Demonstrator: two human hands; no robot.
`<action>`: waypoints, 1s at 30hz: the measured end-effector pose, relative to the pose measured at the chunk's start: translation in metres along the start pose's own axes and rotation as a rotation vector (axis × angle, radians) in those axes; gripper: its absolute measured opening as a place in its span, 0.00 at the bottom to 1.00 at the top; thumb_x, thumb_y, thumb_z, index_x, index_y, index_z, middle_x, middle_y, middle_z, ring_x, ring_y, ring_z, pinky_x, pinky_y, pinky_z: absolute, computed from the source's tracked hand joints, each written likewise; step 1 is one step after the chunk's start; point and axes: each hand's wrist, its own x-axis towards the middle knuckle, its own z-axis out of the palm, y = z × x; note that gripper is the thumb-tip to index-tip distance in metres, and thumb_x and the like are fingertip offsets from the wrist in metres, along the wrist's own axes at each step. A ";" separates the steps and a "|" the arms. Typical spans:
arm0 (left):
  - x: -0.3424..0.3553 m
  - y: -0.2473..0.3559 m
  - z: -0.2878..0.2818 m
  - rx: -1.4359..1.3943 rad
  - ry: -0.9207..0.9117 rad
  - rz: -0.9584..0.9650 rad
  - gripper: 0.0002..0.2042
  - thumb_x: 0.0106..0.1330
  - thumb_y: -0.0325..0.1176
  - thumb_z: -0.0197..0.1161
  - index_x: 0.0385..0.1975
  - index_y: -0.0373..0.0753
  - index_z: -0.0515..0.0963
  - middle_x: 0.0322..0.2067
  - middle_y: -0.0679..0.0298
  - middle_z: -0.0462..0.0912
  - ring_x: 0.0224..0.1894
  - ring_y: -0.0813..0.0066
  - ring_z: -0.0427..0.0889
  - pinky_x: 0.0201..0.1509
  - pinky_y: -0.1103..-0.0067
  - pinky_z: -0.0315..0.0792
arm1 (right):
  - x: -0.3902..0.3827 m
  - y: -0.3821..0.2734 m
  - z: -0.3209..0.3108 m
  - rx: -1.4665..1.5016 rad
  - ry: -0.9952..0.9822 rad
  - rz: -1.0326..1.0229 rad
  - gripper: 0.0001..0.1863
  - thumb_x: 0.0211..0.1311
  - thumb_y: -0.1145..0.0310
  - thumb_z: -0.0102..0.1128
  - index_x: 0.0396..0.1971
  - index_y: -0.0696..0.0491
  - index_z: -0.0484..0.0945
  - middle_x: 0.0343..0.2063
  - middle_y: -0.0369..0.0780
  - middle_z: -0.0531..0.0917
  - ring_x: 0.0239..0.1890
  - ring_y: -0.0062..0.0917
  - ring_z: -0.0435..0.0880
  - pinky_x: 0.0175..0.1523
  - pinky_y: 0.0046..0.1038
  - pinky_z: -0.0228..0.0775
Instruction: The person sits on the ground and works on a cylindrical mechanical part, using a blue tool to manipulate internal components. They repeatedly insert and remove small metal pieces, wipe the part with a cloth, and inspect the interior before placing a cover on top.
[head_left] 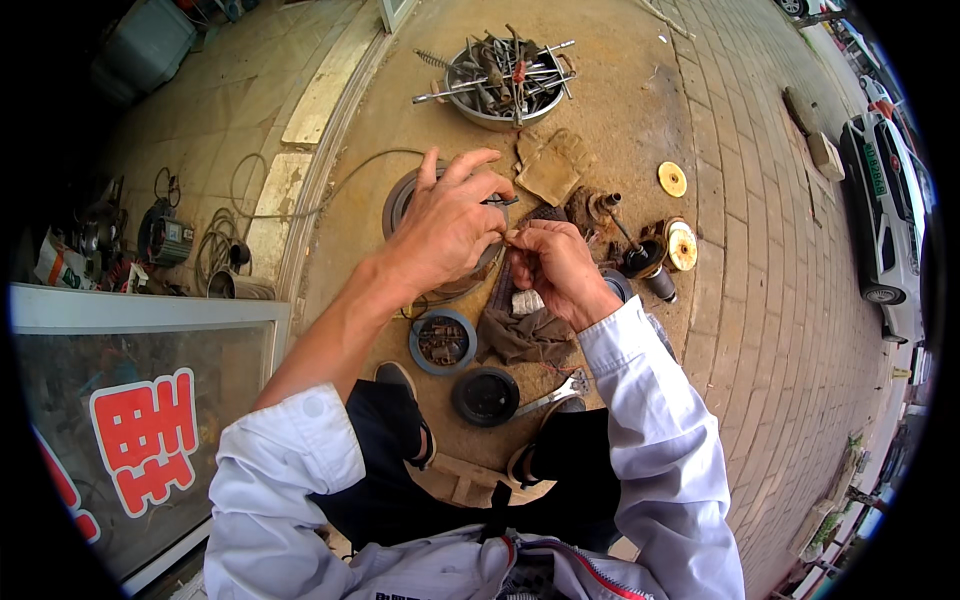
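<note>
My left hand (455, 215) is at the middle, with some fingers raised and bent while others come together near the right hand. A thin dark piece (503, 200) shows at its fingertips; its kind is unclear. Pressed close beside it, my right hand (560, 262) has thumb and finger pinched, and whatever lies between them is too small to make out. Below the hands, a round metal part (400, 203) is partly covered by my left hand. A brown cloth (530, 337) lies under the right hand, with a pale block (526, 302) by it.
A metal basin (510, 122) heaped with tools stands ahead, near a dirty work glove (552, 168). Greasy motor parts (640, 250) lie right. Closer are a blue-rimmed dish (468, 340) of small parts, a black bowl (485, 420) and a wrench (548, 396). A glass door (140, 420) is at left.
</note>
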 end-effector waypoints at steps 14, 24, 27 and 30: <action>0.000 -0.004 0.001 -0.019 0.024 -0.014 0.04 0.54 0.28 0.73 0.29 0.42 0.88 0.52 0.69 0.83 0.71 0.58 0.67 0.73 0.45 0.54 | -0.005 0.006 -0.008 -1.576 0.140 -1.396 0.19 0.46 0.74 0.66 0.42 0.61 0.80 0.34 0.41 0.78 0.36 0.33 0.80 0.41 0.32 0.77; -0.003 -0.010 0.007 0.025 0.085 0.055 0.05 0.53 0.27 0.74 0.30 0.40 0.89 0.52 0.67 0.83 0.70 0.58 0.70 0.69 0.61 0.62 | 0.001 0.020 0.009 -1.075 0.243 -0.874 0.04 0.63 0.76 0.59 0.32 0.61 0.77 0.26 0.47 0.80 0.26 0.38 0.79 0.33 0.37 0.73; -0.001 -0.007 0.006 0.029 0.095 0.066 0.05 0.54 0.27 0.74 0.30 0.41 0.89 0.52 0.67 0.83 0.70 0.59 0.70 0.69 0.62 0.63 | -0.003 0.002 0.012 -0.050 0.062 -0.140 0.06 0.66 0.77 0.56 0.32 0.65 0.79 0.24 0.41 0.80 0.23 0.23 0.75 0.29 0.28 0.69; -0.002 -0.002 0.004 0.049 0.079 0.073 0.05 0.55 0.26 0.74 0.31 0.41 0.89 0.52 0.68 0.83 0.70 0.60 0.69 0.71 0.61 0.63 | -0.008 -0.002 0.011 0.151 0.034 0.007 0.06 0.67 0.77 0.56 0.34 0.66 0.78 0.26 0.41 0.80 0.24 0.22 0.77 0.30 0.27 0.71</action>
